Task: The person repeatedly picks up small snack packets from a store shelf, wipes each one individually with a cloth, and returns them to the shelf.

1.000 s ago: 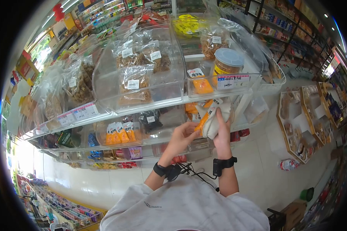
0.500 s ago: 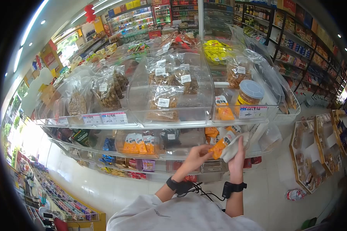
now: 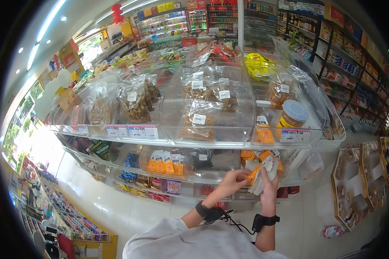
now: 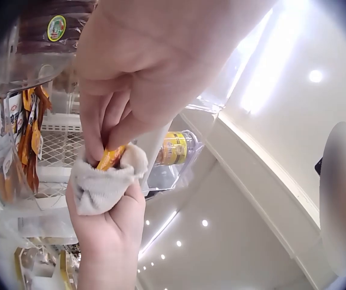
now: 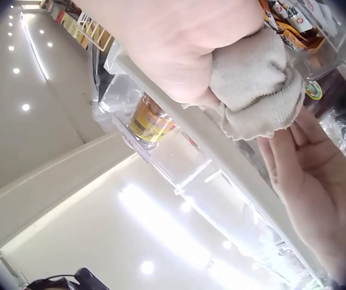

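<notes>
Head view, shelf rack (image 3: 194,144): tiered clear bins of bagged snacks fill the middle of the frame, with white price tags along the front rims.
Grey top (image 3: 203,244): the person's shoulders at the bottom centre, both forearms raised toward the second tier.
Right hand (image 3: 269,187): lower right of centre, fingers curled tight round a cloth. The right wrist view shows the knuckles bunched over it.
Left hand (image 3: 233,181): just left of the right hand. Thumb and fingertips are pressed together, pinching an orange packet, as the left wrist view shows from close by.
Jar (image 3: 291,115): amber, pale lid, standing upright in the top bin, up and right of the hands.
Cloth (image 3: 263,175): pale grey, wadded, touching the packet's side.
Orange packet (image 3: 253,173): between the two hands, in front of the second-tier bin and held against the cloth.
</notes>
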{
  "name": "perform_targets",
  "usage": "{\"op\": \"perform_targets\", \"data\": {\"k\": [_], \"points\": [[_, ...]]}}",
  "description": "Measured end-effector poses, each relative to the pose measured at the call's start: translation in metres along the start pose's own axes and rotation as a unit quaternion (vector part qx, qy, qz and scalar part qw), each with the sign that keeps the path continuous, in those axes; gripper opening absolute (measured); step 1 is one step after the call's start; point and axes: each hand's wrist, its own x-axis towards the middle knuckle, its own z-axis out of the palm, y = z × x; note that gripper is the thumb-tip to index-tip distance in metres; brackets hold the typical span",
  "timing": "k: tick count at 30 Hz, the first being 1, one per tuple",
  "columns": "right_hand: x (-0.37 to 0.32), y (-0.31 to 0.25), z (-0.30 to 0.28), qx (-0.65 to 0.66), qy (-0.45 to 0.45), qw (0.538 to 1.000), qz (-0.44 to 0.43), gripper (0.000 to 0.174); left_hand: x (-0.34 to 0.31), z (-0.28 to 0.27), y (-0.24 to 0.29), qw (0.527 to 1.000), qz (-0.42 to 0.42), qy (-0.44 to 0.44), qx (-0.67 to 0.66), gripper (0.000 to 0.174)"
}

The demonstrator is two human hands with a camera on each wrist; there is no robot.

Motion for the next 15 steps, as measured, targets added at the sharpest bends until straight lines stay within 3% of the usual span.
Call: {"op": "perform_targets", "data": {"k": [4, 5, 7, 9, 12, 15], "points": [[-0.002, -0.011, -0.009, -0.136, -0.04, 0.99, -0.016, 0.034, 0.001, -0.013, 0.009, 0.991, 0.018, 0.092, 0.093, 0.039], [-0.01, -0.017, -0.005, -0.175, -0.066, 0.982, -0.009, 0.034, 0.001, -0.013, 0.011, 0.991, 0.05, 0.094, 0.079, 0.042], [-0.016, -0.009, -0.006, -0.258, -0.109, 0.96, -0.012, 0.034, -0.001, -0.012, 0.016, 0.997, 0.008, 0.071, 0.009, 0.04], [-0.02, -0.005, 0.0, -0.259, -0.128, 0.957, 0.012, 0.034, -0.001, -0.015, 0.012, 0.999, -0.02, 0.044, -0.011, 0.037], [-0.024, 0.0, 0.005, -0.236, -0.133, 0.962, 0.032, 0.034, -0.001, -0.014, 0.005, 0.995, 0.034, 0.087, -0.016, 0.036], [-0.029, 0.002, 0.005, -0.227, -0.137, 0.963, 0.059, 0.034, 0.003, -0.029, -0.001, 0.976, 0.079, 0.199, -0.047, 0.035]]}}
